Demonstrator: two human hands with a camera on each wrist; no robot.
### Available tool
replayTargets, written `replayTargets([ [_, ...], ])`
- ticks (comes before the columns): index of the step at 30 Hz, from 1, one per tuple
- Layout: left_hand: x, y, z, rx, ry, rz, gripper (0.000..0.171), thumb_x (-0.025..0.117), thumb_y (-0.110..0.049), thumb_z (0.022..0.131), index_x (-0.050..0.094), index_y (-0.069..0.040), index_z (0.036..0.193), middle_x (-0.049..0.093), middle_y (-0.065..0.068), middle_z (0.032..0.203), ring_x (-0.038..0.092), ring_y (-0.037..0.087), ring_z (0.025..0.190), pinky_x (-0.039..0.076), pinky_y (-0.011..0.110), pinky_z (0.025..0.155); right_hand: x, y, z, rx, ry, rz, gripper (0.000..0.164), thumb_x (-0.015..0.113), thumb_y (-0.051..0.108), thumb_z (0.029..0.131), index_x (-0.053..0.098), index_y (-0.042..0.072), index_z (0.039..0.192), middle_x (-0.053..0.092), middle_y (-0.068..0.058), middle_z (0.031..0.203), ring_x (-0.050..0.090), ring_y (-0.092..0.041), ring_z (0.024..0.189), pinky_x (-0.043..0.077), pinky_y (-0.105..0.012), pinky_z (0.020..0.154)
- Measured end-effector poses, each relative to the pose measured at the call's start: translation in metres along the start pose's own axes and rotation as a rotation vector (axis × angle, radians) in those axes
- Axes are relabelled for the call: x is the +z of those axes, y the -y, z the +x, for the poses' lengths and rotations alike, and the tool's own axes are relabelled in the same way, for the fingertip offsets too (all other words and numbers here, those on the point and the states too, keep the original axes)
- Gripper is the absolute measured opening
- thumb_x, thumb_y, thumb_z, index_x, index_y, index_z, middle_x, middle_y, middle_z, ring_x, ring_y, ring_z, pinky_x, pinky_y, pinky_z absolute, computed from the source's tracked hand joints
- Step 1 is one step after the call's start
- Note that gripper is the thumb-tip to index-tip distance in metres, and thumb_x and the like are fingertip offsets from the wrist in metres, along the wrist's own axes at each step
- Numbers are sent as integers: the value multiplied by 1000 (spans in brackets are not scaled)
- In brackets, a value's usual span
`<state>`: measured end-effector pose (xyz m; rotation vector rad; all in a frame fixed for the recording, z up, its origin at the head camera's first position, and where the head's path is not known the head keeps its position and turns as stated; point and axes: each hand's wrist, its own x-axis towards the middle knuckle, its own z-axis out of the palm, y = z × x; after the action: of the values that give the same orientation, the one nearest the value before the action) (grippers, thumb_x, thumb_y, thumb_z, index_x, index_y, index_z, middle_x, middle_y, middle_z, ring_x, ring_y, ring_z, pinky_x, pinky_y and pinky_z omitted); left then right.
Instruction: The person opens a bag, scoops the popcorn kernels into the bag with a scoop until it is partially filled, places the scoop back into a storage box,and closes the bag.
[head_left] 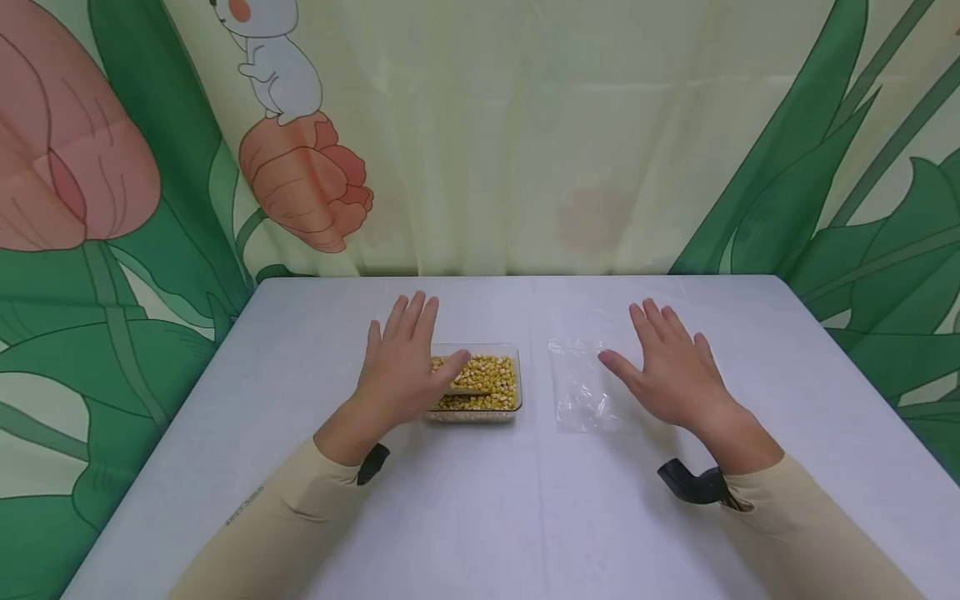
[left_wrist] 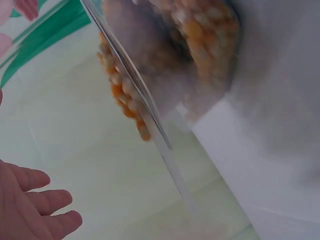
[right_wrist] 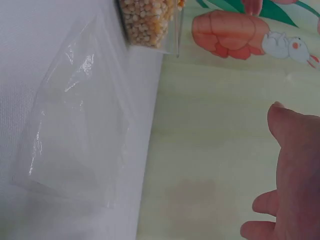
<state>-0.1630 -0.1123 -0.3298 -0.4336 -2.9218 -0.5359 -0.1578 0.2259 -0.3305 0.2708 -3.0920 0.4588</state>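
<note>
A clear rectangular container (head_left: 519,400) holds yellow corn kernels (head_left: 498,379). A thin, pale-edged piece (head_left: 468,391) lies across the kernels, its left part hidden behind the left hand. My left hand (head_left: 402,367) is raised in front of the container's left side, fingers straight and thumb spread, holding nothing. A flat, clear plastic bag (head_left: 581,387) lies on the table to the right of the container. Near its right side is my right hand (head_left: 671,367), also with straight fingers and nothing in it; its thumb overlaps the bag's edge in the head view.
The white-covered table (head_left: 540,517) runs back to a curtain (head_left: 510,150) printed with flowers, leaves and a small white animal. Dark straps (head_left: 693,483) sit at both wrists, by the beige sleeves (head_left: 817,525).
</note>
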Motion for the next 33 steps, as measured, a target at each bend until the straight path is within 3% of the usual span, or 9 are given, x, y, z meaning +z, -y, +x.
replayTargets([
  [7, 11, -19, -1, 124, -80, -170, 79, 70, -33, 95, 32, 5, 152, 26, 24, 158, 21, 40, 147, 24, 57, 115, 1, 1, -9, -34, -53, 48, 92, 49, 60, 98, 20, -6, 156, 14, -28, 161, 11, -49, 146, 10, -76, 106],
  [11, 19, -31, -1, 140, -104, -279, 78, 79, -24, 89, 38, 4, 149, 32, 22, 155, 31, 38, 143, 36, 48, 110, 5, 0, -12, -61, -69, 96, 91, 53, 57, 98, 23, -8, 154, 19, -28, 160, 16, -50, 145, 15, -72, 108],
  [14, 26, -40, 0, 137, -111, -349, 74, 80, -20, 88, 42, 4, 146, 36, 21, 153, 36, 36, 140, 39, 46, 109, 9, -1, -14, -66, -71, 135, 90, 54, 56, 98, 24, -7, 154, 20, -27, 160, 19, -49, 145, 19, -68, 110],
  [23, 41, -74, -2, 152, -27, -513, 70, 78, -24, 90, 44, 3, 145, 41, 17, 151, 38, 30, 140, 35, 42, 112, 22, -7, -12, -24, -53, 248, 89, 57, 55, 97, 26, -5, 154, 23, -27, 159, 24, -48, 144, 23, -66, 110],
  [29, 53, -94, -1, 179, -13, -584, 63, 74, -23, 93, 47, 5, 143, 47, 16, 148, 43, 28, 138, 35, 40, 112, 27, -11, -9, 9, -42, 320, 85, 58, 52, 98, 28, -5, 154, 28, -28, 156, 26, -48, 143, 24, -64, 111],
  [33, 63, -106, 0, 149, 6, -660, 61, 74, -20, 93, 48, 3, 143, 50, 16, 145, 50, 26, 132, 43, 34, 105, 30, -14, -7, 32, -32, 359, 84, 57, 52, 99, 29, -5, 154, 34, -29, 154, 33, -48, 139, 28, -65, 108],
])
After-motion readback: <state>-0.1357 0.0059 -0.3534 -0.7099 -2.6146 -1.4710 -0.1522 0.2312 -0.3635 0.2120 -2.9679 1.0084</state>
